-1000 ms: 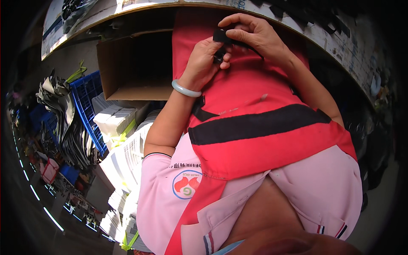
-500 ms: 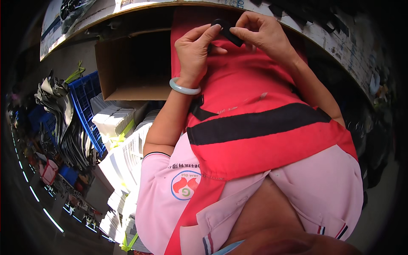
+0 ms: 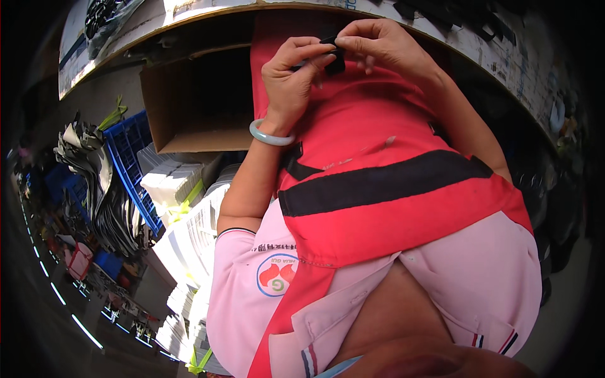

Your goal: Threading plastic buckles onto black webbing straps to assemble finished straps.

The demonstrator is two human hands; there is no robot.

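A small black strip-like piece (image 3: 335, 63) is between my two hands, above the red apron (image 3: 365, 116). My left hand (image 3: 292, 70), with a pale bangle (image 3: 271, 133) at the wrist, pinches the piece with thumb and fingers from the left. Thumb and forefinger of my right hand (image 3: 389, 51) close on its upper end, the other fingers curled below. The fingers cover part of the piece, so its full shape and exact kind do not show.
Beyond my hands runs a worktable's edge (image 3: 208, 17), with dark pieces (image 3: 428, 14) on it at right and a plastic bag (image 3: 104, 28) at far left. An open cardboard box (image 3: 201, 140) stands at left, near a blue crate (image 3: 133, 164) and stacked white sheets (image 3: 189, 233).
The black piece has turned in my fingers and its lower part now hangs more upright. My right hand has shifted slightly left, and the two hands' fingertips are closer together.
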